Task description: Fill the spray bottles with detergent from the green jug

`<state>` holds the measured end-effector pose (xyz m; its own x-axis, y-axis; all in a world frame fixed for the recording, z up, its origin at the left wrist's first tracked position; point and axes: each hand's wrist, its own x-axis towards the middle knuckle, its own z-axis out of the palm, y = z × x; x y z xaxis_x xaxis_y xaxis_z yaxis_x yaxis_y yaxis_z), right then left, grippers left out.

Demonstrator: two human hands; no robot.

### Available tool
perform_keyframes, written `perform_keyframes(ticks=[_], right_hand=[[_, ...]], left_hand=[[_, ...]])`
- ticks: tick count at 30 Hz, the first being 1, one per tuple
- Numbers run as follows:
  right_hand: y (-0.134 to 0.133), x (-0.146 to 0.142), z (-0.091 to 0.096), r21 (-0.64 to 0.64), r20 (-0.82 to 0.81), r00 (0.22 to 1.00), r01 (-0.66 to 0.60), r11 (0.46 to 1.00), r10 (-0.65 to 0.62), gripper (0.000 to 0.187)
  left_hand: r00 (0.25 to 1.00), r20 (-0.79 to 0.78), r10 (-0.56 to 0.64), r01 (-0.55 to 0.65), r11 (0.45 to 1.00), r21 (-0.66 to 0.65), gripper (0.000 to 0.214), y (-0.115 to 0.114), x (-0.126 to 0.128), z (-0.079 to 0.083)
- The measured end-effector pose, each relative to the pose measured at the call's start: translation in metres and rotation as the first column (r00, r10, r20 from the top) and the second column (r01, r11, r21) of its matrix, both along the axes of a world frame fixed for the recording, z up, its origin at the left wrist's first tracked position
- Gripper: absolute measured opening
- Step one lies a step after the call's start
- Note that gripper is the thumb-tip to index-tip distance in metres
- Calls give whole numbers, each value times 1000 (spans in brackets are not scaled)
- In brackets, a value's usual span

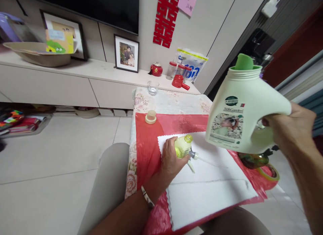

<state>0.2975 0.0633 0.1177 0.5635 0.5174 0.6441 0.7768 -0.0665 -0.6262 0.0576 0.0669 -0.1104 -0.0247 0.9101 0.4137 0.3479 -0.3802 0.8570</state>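
My right hand [292, 127] grips the handle of a large pale green detergent jug [227, 127] and holds it raised over the right side of the table. The jug's cap is off, and a green spout sticks up from its neck. My left hand [173, 157] is wrapped round a small yellowish-green bottle [183, 145] with an open mouth, tilted a little to the right. Beside that bottle a pump head [193, 155] with a clear tube lies on the white board [209, 191]. A translucent cap [150, 117] stands on the red plastic sheet [148, 144].
On the table's far end stands a glass cup [152, 88]. Behind it a low cabinet [111, 73] bears a red pot [156, 70], several red-lidded jars and framed photos. A roll of tape [270, 172] lies at the table's right edge.
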Motion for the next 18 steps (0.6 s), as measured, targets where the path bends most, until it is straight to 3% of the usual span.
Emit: perform_keyframes(ticks=[5, 11, 18], right_hand=[[33, 3, -48, 10, -123, 989, -79, 997, 80, 13], [76, 1, -112, -25, -250, 946, -218, 976, 205, 33], [126, -20, -164, 37, -375, 856, -371, 928, 357, 38]], left_hand=[[1000, 14, 0, 0, 1000, -20, 71, 1, 1, -2], [1000, 24, -8, 9, 998, -59, 66, 0, 1, 1], [999, 29, 12, -10, 998, -68, 69, -1, 3, 0]])
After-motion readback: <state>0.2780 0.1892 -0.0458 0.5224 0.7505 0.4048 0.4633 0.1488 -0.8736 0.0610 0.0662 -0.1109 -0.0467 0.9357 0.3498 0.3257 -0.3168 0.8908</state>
